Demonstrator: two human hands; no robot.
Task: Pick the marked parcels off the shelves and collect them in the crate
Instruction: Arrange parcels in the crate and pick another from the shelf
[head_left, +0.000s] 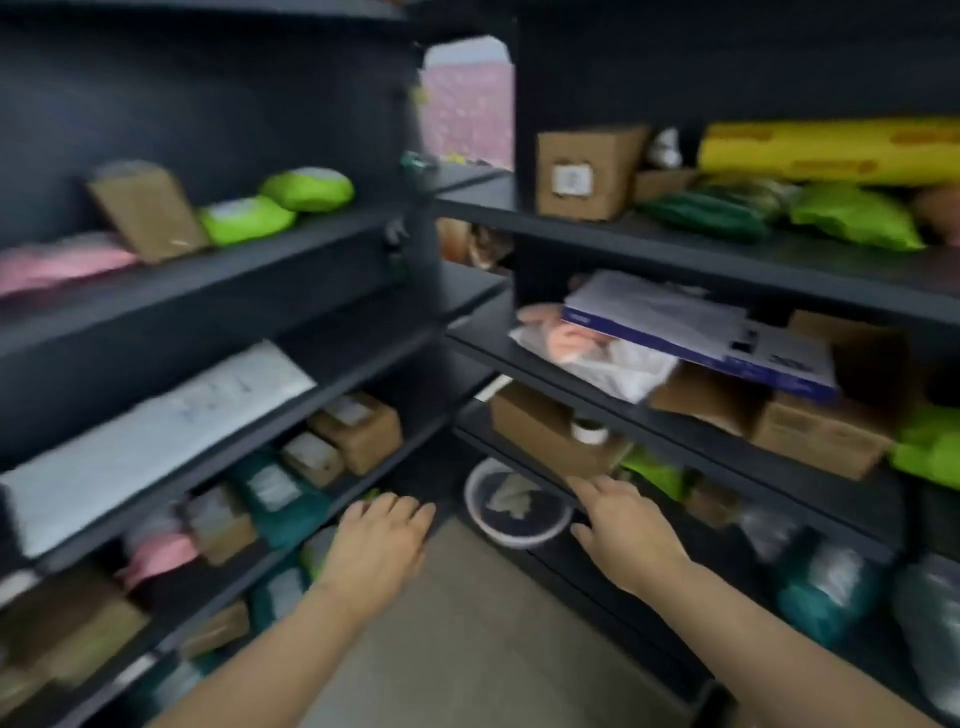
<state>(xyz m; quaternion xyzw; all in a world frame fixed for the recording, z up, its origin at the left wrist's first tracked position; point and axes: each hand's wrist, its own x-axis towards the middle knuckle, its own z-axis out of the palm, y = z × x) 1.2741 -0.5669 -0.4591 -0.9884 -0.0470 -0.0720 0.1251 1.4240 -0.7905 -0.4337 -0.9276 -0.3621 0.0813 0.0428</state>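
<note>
Black shelves full of parcels stand on both sides of a narrow aisle; the picture is motion-blurred. My left hand hovers over the aisle floor with relaxed fingers and holds nothing. My right hand reaches forward with straight fingers toward the edge of a low right shelf, below a brown cardboard box; it holds nothing. Green mailer bags and a brown box lie on the upper left shelf. No crate is in view, and no mark on any parcel can be made out.
A round white-rimmed bowl sits on the floor at the aisle's far end. A white and blue flat box juts over the middle right shelf's edge. A yellow roll lies top right. The grey floor runs between the shelves.
</note>
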